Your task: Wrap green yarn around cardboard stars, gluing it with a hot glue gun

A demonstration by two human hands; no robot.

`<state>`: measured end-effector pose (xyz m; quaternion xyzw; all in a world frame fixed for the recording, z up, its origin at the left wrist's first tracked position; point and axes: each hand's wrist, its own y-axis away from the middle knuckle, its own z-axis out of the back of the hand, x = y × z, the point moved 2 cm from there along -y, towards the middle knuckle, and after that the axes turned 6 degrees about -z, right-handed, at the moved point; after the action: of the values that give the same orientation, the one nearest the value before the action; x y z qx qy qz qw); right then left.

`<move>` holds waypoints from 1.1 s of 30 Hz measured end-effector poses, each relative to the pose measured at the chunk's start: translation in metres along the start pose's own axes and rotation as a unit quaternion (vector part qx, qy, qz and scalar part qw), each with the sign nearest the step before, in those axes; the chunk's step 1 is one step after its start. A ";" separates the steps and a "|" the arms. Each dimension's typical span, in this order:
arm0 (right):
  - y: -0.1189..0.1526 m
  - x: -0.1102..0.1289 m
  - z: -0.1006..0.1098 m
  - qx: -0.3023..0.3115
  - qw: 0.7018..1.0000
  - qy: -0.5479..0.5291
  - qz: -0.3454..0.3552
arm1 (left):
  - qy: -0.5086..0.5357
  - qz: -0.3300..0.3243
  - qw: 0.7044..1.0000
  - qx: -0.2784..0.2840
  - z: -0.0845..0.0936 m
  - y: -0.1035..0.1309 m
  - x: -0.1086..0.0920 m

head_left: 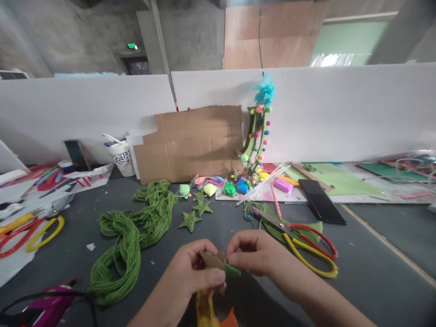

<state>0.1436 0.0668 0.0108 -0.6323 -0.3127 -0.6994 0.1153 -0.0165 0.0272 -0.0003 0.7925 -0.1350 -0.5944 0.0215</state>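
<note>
My left hand (200,268) grips a small brown cardboard star (213,260), partly hidden by the fingers, with green (233,271) on its right-hand point. At its right edge, my right hand (252,252) has thumb and forefinger pinched together; whatever lies between them is too small to make out. Under the hands is a yellow and orange object (205,311), cut off by the frame. Green stars (190,220) lie just beyond, beside a large skein of green yarn (122,245). Scissors with red and yellow handles (289,231) rest to the right on green material.
A decorated green piece with pompoms (255,135) leans at the back beside a cardboard sheet (197,147). Packets of coloured clay (230,188) and a black phone (320,202) lie ahead. Second scissors (44,234), a magenta corded tool (47,304) and a cup (121,156) are left.
</note>
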 end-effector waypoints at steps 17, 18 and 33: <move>0.001 -0.022 -0.030 -0.182 0.893 0.317 0.263 | 0.024 -0.063 0.988 -0.137 0.009 -0.007 0.009; 0.002 -0.023 -0.031 -0.184 0.878 0.350 0.270 | -0.016 -0.073 0.987 -0.140 0.009 -0.007 0.007; 0.010 0.002 -0.010 -0.133 0.843 0.457 0.249 | -0.164 -0.001 0.986 -0.025 0.002 -0.004 -0.002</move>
<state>0.1407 0.0530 0.0154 -0.3067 0.0399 -0.8918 0.3302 -0.0182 0.0320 -0.0003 0.6837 -0.1207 -0.7195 0.0182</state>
